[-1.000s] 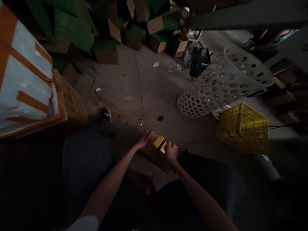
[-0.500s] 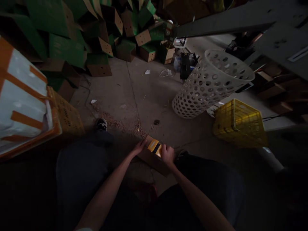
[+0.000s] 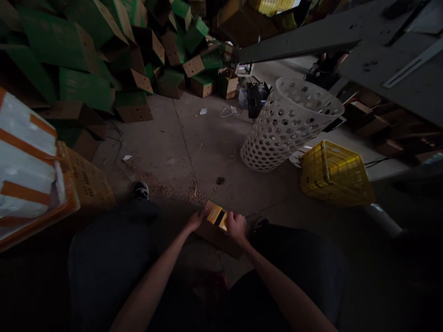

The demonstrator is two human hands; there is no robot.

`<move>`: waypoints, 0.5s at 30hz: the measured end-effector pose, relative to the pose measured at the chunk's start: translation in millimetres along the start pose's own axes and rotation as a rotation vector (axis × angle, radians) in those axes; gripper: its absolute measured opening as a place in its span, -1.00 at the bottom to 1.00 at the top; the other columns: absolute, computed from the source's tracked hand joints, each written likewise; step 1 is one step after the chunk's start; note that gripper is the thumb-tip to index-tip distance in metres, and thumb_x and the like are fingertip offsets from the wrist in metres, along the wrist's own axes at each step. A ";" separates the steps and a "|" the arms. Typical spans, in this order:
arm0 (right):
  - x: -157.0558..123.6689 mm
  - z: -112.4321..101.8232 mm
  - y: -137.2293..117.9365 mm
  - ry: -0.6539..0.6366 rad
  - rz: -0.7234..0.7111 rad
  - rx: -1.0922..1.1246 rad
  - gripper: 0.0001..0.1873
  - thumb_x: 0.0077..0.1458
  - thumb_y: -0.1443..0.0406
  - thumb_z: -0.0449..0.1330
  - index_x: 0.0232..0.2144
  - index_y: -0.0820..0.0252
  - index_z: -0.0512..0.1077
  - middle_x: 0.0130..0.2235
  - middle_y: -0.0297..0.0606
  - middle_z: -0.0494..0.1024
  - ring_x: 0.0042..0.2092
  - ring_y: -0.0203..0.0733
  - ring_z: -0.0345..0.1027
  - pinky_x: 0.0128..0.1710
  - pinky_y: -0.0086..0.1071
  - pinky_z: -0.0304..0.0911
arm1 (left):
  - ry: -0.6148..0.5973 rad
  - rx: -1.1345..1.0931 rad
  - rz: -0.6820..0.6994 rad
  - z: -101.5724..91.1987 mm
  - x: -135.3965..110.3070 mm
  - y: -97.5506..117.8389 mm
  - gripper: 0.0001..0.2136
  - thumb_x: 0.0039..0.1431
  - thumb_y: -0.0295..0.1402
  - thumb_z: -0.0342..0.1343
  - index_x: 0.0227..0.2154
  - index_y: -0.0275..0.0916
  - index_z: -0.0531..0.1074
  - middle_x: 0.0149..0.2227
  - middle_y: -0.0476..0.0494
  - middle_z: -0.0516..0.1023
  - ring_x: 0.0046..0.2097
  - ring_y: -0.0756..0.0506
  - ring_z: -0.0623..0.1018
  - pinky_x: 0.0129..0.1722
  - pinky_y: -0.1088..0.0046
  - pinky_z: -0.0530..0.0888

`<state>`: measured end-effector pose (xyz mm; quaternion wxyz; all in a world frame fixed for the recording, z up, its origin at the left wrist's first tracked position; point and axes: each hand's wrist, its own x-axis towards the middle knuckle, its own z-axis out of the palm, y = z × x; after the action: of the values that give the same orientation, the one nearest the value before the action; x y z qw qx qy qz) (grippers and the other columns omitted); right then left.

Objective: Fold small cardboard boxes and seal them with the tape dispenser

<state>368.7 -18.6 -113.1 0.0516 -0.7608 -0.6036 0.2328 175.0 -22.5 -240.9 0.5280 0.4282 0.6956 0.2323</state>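
A small brown cardboard box (image 3: 216, 237) stands on the floor between my knees. On its top lies a yellow, block-shaped thing with a black band (image 3: 217, 216); its exact kind is too dim to make out. My left hand (image 3: 198, 219) grips the box's upper left edge, its fingers partly in shadow. Curled fingers of my right hand (image 3: 237, 226) close on the right end of the yellow thing, hiding that end.
Ahead stands a tall, perforated white basket (image 3: 277, 133), with a yellow crate (image 3: 335, 177) to its right. A taped white foam box (image 3: 26, 161) is at the left. Green-and-brown cartons (image 3: 86, 90) pile up at the back left. A grey metal beam (image 3: 297, 39) crosses the upper right.
The view has shifted slightly, so the surroundings sit a little further left and mostly lower. Both hands keep their places on the box and the yellow thing.
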 end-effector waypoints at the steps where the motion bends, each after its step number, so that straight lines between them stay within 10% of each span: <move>1: 0.1 0.3 0.1 -0.001 -0.002 -0.002 -0.43 0.34 0.18 -0.10 -0.35 0.34 0.66 -0.24 0.14 0.65 -0.26 -0.13 0.52 -0.39 -0.35 0.01 | 0.009 0.016 -0.006 -0.4 -0.5 0.3 -0.40 0.25 0.15 -0.06 0.04 -0.23 0.54 0.14 -0.34 0.54 0.27 -0.28 0.43 0.23 0.24 0.34; 15: -0.7 -1.8 0.9 -0.007 0.011 -0.019 -0.42 0.36 0.16 -0.10 -0.33 0.35 0.65 -0.24 0.15 0.64 -0.26 -0.14 0.51 -0.39 -0.36 0.02 | 0.079 0.176 0.005 -3.3 -20.7 15.4 -0.46 0.37 -0.03 -0.19 0.04 -0.34 0.48 0.09 -0.50 0.54 0.21 -0.34 0.48 0.17 0.21 0.36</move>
<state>370.2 -19.2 -111.6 0.0409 -0.7637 -0.6019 0.2297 178.8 -31.3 -216.8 0.4601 0.4652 0.7324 0.1882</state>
